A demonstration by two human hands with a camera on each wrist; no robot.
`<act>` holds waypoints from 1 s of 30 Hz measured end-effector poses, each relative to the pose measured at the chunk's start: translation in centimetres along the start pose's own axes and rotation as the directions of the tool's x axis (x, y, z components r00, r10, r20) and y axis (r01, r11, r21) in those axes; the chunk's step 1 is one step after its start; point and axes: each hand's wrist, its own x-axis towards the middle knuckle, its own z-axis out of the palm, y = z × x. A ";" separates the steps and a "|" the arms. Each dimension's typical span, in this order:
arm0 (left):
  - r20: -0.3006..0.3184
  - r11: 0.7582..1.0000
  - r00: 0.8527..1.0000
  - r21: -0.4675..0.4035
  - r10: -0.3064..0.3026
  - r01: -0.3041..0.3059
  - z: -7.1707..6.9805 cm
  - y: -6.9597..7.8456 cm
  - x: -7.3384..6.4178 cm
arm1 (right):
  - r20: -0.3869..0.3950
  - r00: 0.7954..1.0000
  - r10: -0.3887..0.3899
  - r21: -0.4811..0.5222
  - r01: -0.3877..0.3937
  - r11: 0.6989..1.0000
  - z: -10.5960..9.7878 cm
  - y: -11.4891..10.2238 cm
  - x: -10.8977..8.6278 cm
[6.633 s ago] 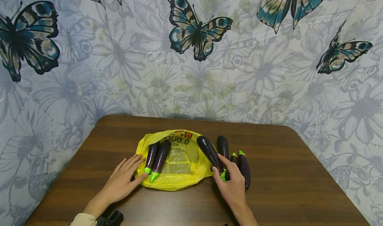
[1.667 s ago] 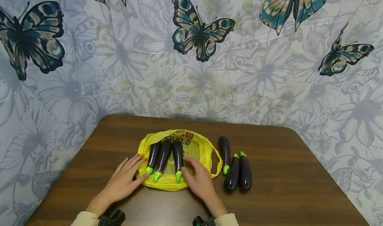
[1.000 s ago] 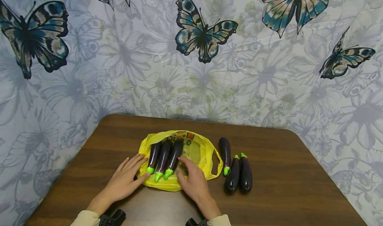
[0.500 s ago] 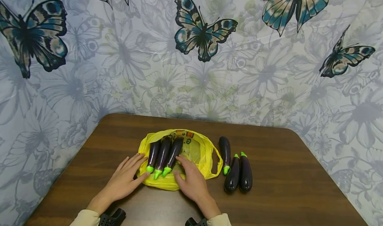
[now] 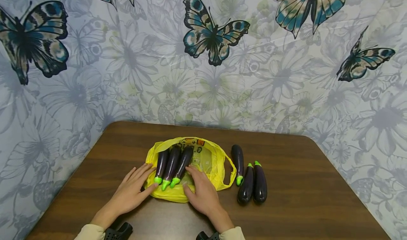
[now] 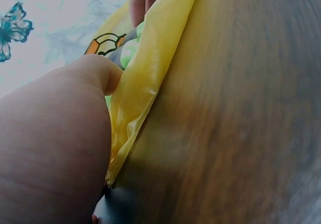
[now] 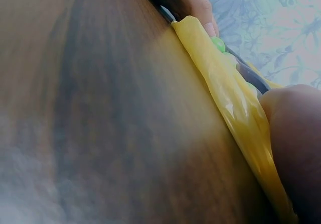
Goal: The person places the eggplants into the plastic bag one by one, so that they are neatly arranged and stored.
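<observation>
A yellow plastic bag (image 5: 171, 196) lies on the table with its mouth toward me. Three dark purple eggplants with bright green stem ends sit side by side in it: a left one (image 5: 161, 165), a middle one (image 5: 172, 165) and a right one (image 5: 183, 162). My left hand (image 5: 130, 190) rests against the bag's left side, fingers extended, thumb at the front rim. My right hand (image 5: 203, 194) reaches over the front rim, relaxed fingertips beside the right eggplant. Both wrist views show the bag's yellow rim (image 6: 150, 58) close by; the left hand's fingers are hidden in its wrist view.
To the right of the bag's handle loop (image 5: 231, 180) lie three more eggplants: one behind (image 5: 237, 162), and two side by side, a nearer one (image 5: 246, 187) and an outer one (image 5: 260, 185). The brown wooden table (image 5: 305, 190) ends at a butterfly-patterned wall covering (image 5: 270, 102).
My right hand has brought a third eggplant from the right into the bag, let it go and slid it left against the other two. My left hand has stayed at the bag's side.
</observation>
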 end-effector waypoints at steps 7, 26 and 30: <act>0.012 1.000 1.000 -0.001 -0.003 0.003 0.0 0.1 0.1 | -0.033 0.999 -0.002 0.020 0.002 1.000 0.0 0.2 -0.1; -0.003 1.000 1.000 -0.002 0.003 -0.003 0.2 0.3 0.1 | -0.222 0.973 -0.070 0.139 0.102 0.985 -0.5 0.6 -0.4; -0.006 1.000 1.000 -0.002 0.002 -0.003 0.1 0.3 0.1 | -0.273 0.955 -0.114 0.120 0.151 0.981 -0.5 0.9 -0.5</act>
